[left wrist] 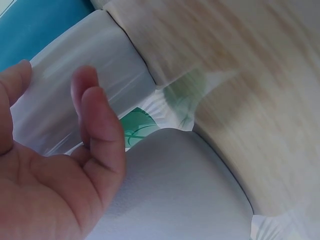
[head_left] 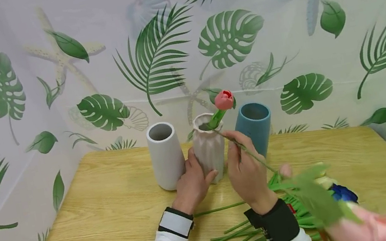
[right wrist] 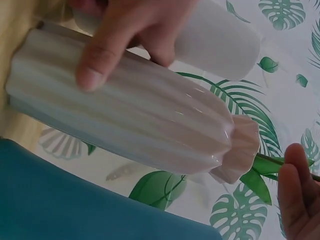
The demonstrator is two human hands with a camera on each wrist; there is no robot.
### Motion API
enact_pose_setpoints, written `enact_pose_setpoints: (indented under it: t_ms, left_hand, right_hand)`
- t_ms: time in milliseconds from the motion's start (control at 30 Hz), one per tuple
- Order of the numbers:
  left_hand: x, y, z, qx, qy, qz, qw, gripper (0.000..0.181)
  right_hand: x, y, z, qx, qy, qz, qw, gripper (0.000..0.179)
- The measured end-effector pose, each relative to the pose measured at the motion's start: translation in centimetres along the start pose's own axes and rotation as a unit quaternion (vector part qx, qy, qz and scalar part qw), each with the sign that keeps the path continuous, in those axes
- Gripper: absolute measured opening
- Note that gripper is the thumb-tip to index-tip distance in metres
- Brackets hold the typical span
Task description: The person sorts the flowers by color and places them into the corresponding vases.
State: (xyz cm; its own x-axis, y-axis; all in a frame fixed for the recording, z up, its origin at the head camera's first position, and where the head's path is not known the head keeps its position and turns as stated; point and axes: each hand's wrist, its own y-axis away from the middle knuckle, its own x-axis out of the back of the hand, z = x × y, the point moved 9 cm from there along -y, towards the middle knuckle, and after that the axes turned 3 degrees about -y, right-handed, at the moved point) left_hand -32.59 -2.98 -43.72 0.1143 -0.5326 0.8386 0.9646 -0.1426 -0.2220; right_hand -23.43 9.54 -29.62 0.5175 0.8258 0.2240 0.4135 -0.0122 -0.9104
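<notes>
A ribbed off-white vase (head_left: 211,151) with a ruffled mouth stands upright on the table. My left hand (head_left: 191,183) grips its lower body, the thumb in front as the right wrist view shows. A red-pink tulip (head_left: 224,100) leans rightward out of the mouth, its green leaves at the rim. Beside that rim my right hand (head_left: 246,173) pinches the thin stem of a flower whose pink blossom (head_left: 373,222) looms large and blurred at the lower right. The stem's upper end overlaps the mouth in the head view; the right fingertips (right wrist: 295,175) show near the leaves.
To the left stands a smooth white vase (head_left: 165,160), close against my left hand. A blue vase (head_left: 256,120) is behind my right hand. Several flowers, one a dark blue blossom (head_left: 343,193), lie on the wooden table (head_left: 110,221) under my right forearm. Leaf-printed sheeting hangs behind.
</notes>
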Motion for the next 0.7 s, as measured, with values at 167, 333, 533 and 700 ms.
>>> enact_pose_setpoints:
  t_ms: [167, 333, 533, 700]
  left_hand:
    - [0.0, 0.0, -0.1, 0.007, 0.001, -0.002, 1.0, 0.092]
    - [-0.3, 0.2, -0.1, 0.014, 0.014, -0.016, 0.9997, 0.092]
    - [-0.3, 0.2, 0.0, 0.01, 0.002, -0.011, 0.9999, 0.092]
    - [0.0, 0.0, 0.0, 0.006, -0.01, -0.004, 0.9999, 0.093]
  right_hand:
    - [-1.3, -2.2, 1.2, -0.009, 0.039, -0.006, 0.9992, 0.02]
    - [-3.3, -3.8, 2.7, -0.063, 0.06, -0.049, 0.995, 0.024]
    - [-4.9, -4.3, 3.5, -0.148, 0.009, -0.136, 0.9796, 0.041]
    - [-4.7, -2.5, 4.2, -0.17, -0.104, -0.116, 0.9731, 0.047]
